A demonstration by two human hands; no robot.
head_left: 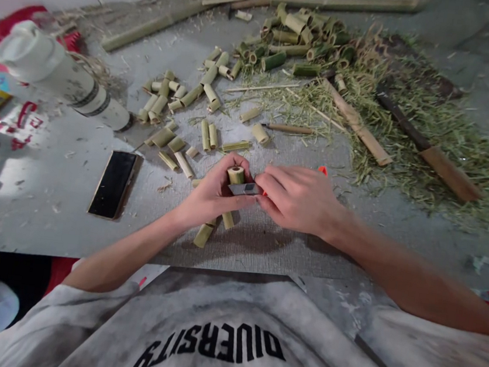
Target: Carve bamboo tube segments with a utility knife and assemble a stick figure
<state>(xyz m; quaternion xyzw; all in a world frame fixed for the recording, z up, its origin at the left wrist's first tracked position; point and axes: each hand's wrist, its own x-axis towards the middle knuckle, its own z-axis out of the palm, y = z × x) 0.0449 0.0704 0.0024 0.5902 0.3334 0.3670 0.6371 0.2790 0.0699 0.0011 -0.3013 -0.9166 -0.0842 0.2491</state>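
My left hand (221, 190) is closed round a short bamboo piece (236, 175), its cut hollow end turned up. Across the near side of that piece lies the blade of a utility knife (248, 189), touching or very close to it. My right hand (300, 198) grips the knife, whose orange handle mostly hides under the fingers. The left thumb rests near the blade. Below my left hand lie a cut bamboo piece (204, 235) and another short piece (228, 220). Beyond the hands are a pair of slim bamboo pieces (208, 135).
A heap of bamboo tubes (305, 34) lies at the back, beside green shavings (433, 158). A wood-handled cleaver (444, 168) and a bamboo strip (357, 123) lie on the right. A phone (114, 184) and a white bottle (62, 74) are on the left of the grey table (47, 214).
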